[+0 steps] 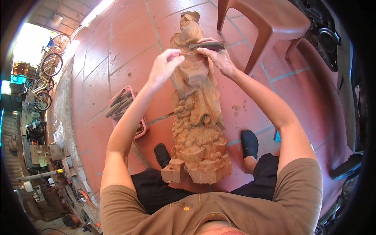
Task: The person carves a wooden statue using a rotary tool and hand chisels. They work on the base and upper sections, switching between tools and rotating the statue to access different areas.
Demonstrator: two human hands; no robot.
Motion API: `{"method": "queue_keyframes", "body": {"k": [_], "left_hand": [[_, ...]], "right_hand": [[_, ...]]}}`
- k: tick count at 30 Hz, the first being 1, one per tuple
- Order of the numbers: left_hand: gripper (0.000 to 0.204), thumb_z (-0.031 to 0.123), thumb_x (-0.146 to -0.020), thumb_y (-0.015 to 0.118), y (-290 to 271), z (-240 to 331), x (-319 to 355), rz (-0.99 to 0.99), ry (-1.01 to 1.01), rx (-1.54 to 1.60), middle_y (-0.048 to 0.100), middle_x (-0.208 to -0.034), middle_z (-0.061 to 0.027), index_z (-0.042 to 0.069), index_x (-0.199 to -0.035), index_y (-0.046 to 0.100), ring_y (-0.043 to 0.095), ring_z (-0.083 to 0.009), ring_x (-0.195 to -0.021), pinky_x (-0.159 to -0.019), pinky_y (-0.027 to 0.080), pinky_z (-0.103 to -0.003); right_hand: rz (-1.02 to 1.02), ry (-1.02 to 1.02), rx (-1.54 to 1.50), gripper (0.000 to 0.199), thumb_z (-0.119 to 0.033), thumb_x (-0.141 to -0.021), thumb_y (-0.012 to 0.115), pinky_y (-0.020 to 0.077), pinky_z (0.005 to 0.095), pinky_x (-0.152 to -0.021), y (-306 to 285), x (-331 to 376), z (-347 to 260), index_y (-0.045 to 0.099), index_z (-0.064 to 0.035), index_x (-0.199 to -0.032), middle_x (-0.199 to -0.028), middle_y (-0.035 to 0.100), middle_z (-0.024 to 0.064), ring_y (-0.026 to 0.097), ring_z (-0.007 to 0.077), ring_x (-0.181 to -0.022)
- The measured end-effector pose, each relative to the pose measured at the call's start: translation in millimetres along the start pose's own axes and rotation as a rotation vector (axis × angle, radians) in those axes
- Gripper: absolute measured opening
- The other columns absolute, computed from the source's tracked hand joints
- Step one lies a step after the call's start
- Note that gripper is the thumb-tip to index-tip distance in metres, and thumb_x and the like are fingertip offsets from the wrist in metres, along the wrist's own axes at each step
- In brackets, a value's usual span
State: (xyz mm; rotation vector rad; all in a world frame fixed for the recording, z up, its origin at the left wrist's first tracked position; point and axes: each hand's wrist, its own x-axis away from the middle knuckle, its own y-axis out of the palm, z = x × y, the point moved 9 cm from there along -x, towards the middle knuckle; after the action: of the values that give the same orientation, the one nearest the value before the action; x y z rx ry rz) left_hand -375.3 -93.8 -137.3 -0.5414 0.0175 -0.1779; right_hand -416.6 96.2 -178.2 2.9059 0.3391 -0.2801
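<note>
A carved wooden statue (196, 102) of a robed figure lies lengthwise on the floor between my legs, its head far from me and its base near. My right hand (219, 58) is closed around a chisel (211, 46) with a dark handle. Its flat metal tip points left, over the figure's upper chest. Beside the left edge of the statue, my left hand (166, 66) is raised with loosely curled fingers, the thumb apart, and nothing visible in it. Whether it touches the wood cannot be made out.
A pink basket (141, 131) with several long tool handles (122, 103) stands left, partly behind my left forearm. A brown plastic chair (260, 23) is at the far right. Bicycles (49, 74) and workshop clutter line the left side. My feet flank the statue on the red tiles.
</note>
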Motion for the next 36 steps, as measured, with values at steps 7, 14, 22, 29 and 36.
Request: {"method": "queue_keyframes", "body": {"k": [7,14,22,29,36], "left_hand": [[0.025,0.021,-0.095,0.06,30.7,1.0,31.8,0.191,0.35,-0.342,0.06,-0.13,-0.0169,0.007,-0.114,0.068,0.048,-0.0342,-0.128,-0.108,0.038,-0.044],[0.024,0.021,-0.095,0.059,33.2,5.6,32.8,0.2,0.394,-0.348,0.058,-0.127,-0.0176,0.006,-0.112,0.065,0.047,-0.0383,-0.124,-0.105,0.041,-0.047],[0.022,0.019,-0.095,0.056,34.0,7.9,35.9,0.235,0.409,-0.373,0.057,-0.125,-0.0181,0.005,-0.111,0.062,0.047,-0.0384,-0.123,-0.104,0.041,-0.047],[0.021,0.018,-0.097,0.055,35.7,7.2,34.4,0.234,0.408,-0.385,0.057,-0.125,-0.0184,0.005,-0.112,0.062,0.047,-0.0386,-0.123,-0.104,0.041,-0.047],[0.021,0.018,-0.097,0.054,36.8,9.2,35.0,0.242,0.427,-0.389,0.057,-0.125,-0.0189,0.004,-0.111,0.061,0.047,-0.0386,-0.123,-0.105,0.041,-0.047]], "right_hand": [[0.123,0.096,-0.162,0.03,-0.013,-0.085,0.077,0.0544,0.029,-0.082,-13.1,0.1,5.7,0.062,-0.0058,-0.11,-0.1,0.066,0.0028,0.064,0.0109,-0.092],[0.183,0.089,-0.17,0.028,-0.012,-0.085,0.077,0.0567,0.0295,-0.081,-32.5,-11.3,9.8,0.065,-0.0058,-0.109,-0.096,0.069,0.0043,0.067,0.013,-0.089],[0.197,-0.009,-0.058,0.021,-0.016,-0.084,0.079,0.0488,0.0246,-0.079,-14.7,-9.9,6.1,0.07,-0.0075,-0.102,-0.095,0.067,0.0004,0.059,0.0088,-0.088],[0.224,-0.024,0.106,0.021,-0.012,-0.084,0.077,0.0486,0.0236,-0.077,-14.5,-16.3,8.9,0.07,-0.0032,-0.101,-0.093,0.068,0.0005,0.059,0.0066,-0.086],[0.103,-0.187,0.288,0.014,-0.011,-0.088,0.073,0.0479,0.0236,-0.075,-12.8,-16.2,-6.4,0.07,-0.0064,-0.101,-0.089,0.065,-0.001,0.057,0.0063,-0.083]]}}
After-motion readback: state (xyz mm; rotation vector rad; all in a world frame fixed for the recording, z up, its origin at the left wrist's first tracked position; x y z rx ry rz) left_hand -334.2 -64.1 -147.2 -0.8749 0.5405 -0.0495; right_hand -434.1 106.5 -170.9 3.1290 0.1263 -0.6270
